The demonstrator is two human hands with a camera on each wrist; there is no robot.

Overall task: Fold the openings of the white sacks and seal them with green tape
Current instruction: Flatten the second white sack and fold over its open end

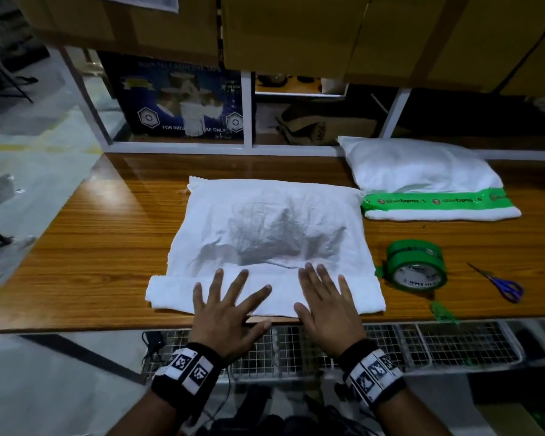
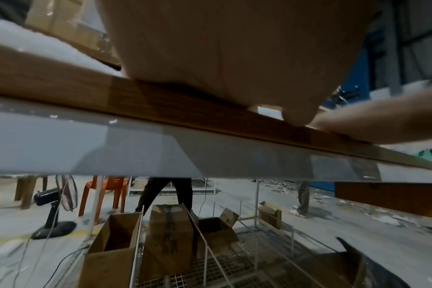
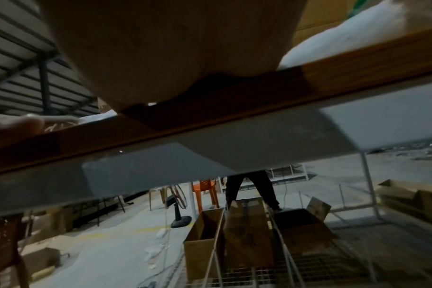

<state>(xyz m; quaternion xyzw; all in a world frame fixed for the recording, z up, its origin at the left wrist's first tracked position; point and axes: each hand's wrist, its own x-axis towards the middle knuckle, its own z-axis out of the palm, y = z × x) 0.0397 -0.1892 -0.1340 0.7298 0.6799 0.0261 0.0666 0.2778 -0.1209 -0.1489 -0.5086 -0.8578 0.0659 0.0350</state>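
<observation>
1. Counter [image 1: 101, 234]: wood-grain top, its near edge running under my wrists.
2. White sack, unsealed [image 1: 265, 234]: lies flat in the middle of the counter. Its near end is folded over into a band [image 1: 170, 294] along the counter's near edge.
3. My left hand [image 1: 224, 313]: palm down on the folded band, fingers [image 1: 216, 283] straight and spread wide, gripping nothing. The thumb lies at the counter's edge.
4. My right hand [image 1: 328, 306]: palm down on the same band just beside the left, fingers [image 1: 323, 276] straight and closer together, also gripping nothing.
5. Sealed white sack [image 1: 419, 171]: plump, at the far right of the counter, its near folded end closed by a strip of green printed tape [image 1: 434, 200]. It sits just beside the far right corner of the flat sack.
6. Green tape roll [image 1: 417, 265]: stands tilted on the counter just right of the flat sack, near my right hand but apart from it.
7. Scissors [image 1: 497, 283]: purple handles, lying on the counter right of the roll.
8. Green tape scrap [image 1: 442, 311]: a crumpled piece, possibly stuck down, at the counter's near edge below the roll.
9. Wrist views: each shows mostly the underside of its own hand over the counter's edge; too blurred for finer detail.
</observation>
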